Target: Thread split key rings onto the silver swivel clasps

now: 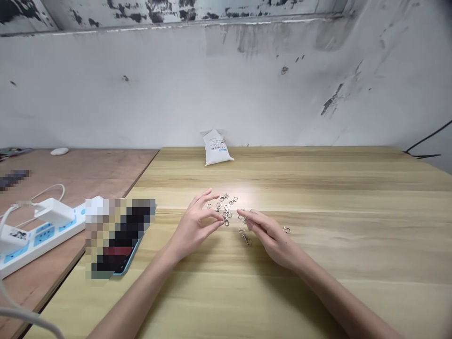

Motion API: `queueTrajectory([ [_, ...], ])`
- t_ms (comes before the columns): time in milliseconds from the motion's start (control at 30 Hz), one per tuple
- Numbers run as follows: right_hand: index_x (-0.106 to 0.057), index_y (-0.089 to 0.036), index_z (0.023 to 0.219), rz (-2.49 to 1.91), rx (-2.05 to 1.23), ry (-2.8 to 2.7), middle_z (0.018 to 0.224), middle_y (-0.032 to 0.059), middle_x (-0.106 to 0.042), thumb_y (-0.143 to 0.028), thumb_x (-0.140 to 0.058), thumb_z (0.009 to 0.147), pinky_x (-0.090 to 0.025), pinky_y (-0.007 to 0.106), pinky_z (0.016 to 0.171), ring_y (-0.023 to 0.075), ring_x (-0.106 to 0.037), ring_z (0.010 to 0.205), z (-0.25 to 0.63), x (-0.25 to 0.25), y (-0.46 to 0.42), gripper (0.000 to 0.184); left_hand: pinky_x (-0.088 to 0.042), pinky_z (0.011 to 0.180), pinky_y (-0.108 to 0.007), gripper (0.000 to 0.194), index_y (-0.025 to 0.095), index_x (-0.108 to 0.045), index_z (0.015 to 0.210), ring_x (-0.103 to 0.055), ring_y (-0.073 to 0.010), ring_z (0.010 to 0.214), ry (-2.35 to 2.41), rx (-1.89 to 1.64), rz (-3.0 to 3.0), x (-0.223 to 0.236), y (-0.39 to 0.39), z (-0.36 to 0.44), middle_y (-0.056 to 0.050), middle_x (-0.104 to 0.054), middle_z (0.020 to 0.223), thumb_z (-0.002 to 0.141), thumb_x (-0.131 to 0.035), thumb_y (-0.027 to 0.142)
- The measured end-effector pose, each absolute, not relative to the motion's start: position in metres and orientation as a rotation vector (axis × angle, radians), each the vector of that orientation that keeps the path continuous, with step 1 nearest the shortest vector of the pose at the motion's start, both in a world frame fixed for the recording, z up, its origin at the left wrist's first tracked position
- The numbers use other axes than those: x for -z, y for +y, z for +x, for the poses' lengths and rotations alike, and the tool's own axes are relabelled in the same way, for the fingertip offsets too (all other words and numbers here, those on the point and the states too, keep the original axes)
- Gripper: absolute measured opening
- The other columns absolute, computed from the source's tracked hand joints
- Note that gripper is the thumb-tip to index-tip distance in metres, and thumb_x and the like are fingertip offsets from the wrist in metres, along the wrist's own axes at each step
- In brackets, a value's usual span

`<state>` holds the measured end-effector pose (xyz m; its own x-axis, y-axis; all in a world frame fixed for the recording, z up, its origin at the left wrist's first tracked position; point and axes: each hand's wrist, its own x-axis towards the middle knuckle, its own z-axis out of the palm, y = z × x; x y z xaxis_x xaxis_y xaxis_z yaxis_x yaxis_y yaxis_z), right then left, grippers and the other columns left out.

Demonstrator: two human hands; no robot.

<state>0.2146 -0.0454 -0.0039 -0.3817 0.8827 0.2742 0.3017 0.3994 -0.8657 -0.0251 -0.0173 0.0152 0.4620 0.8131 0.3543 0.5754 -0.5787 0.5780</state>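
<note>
Several small silver swivel clasps with split rings lie in a loose group on the wood-grain table. My left hand [199,219] has its thumb and index fingertip pinched at one swivel clasp [226,219], while its other fingers are lifted and spread. To the right, my right hand [270,230] reaches in with fingers stretched forward and its thumb below. A clasp [241,215] is partly hidden at its fingertips. Below them lies another clasp [245,237]. Farther back are two more clasps, one on the left [224,197] and one on the right [233,200].
A small ring piece [286,230] lies beyond my right wrist. At the back, a white plastic packet [217,148] rests near the wall. On the left are a partly blurred phone [123,266] and a white power strip [45,240] with plugs and cables.
</note>
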Motion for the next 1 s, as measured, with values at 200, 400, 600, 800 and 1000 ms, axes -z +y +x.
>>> queueTrajectory([
  [200,-0.057,-0.019,0.125,-1.109,-1.220,-1.687,0.083,0.0049,-0.073,-0.043,-0.053,0.094,-0.041,0.024,0.044,0.0080,-0.045,0.043,0.211,0.008,-0.045,0.039,-0.034,0.113,-0.053,0.010,0.025,-0.072,0.085,-0.032,-0.0268,0.142,1.149,-0.854,2.331,-0.017,-0.018,-0.023,-0.004,-0.052,0.139,0.089,-0.063,0.027],
  [400,-0.059,-0.019,0.075,-1.180,-1.075,-1.752,0.055,-0.0010,-0.062,-0.043,-0.058,0.092,-0.037,0.022,0.045,0.0099,-0.050,0.043,0.209,0.007,-0.047,0.029,-0.033,0.114,-0.052,0.009,0.026,-0.073,0.083,-0.031,-0.0266,0.142,1.156,-0.895,2.346,-0.017,-0.021,-0.022,-0.003,-0.053,0.139,0.088,-0.065,0.025],
  [600,-0.069,-0.020,0.092,-1.143,-0.674,-2.022,0.069,0.0016,-0.068,-0.027,-0.047,0.098,-0.044,0.025,0.057,0.0138,-0.060,0.059,0.208,0.012,-0.045,0.023,-0.032,0.114,-0.054,0.008,0.026,-0.074,0.080,-0.028,-0.0292,0.144,1.190,-0.913,2.377,-0.017,-0.021,-0.021,-0.003,-0.050,0.143,0.085,-0.068,0.027],
  [800,-0.074,-0.027,0.097,-1.118,0.035,-2.066,0.131,0.0099,-0.060,-0.023,-0.055,0.095,-0.046,0.047,0.093,0.0299,-0.053,0.121,0.206,0.011,-0.044,0.019,-0.017,0.118,-0.061,0.011,0.025,-0.075,0.083,-0.019,-0.0293,0.149,1.166,-0.885,2.414,-0.016,-0.022,-0.020,-0.003,-0.041,0.152,0.088,-0.065,0.029],
  [1000,-0.074,-0.030,0.095,-1.134,0.123,-2.032,0.153,0.0025,-0.039,-0.023,-0.055,0.094,-0.026,0.063,0.110,0.0337,-0.020,0.147,0.203,0.009,-0.046,0.020,-0.006,0.118,-0.064,0.013,0.026,-0.075,0.085,-0.010,-0.0275,0.151,1.157,-0.885,2.452,-0.015,-0.021,-0.019,-0.002,-0.036,0.156,0.089,-0.064,0.029],
])
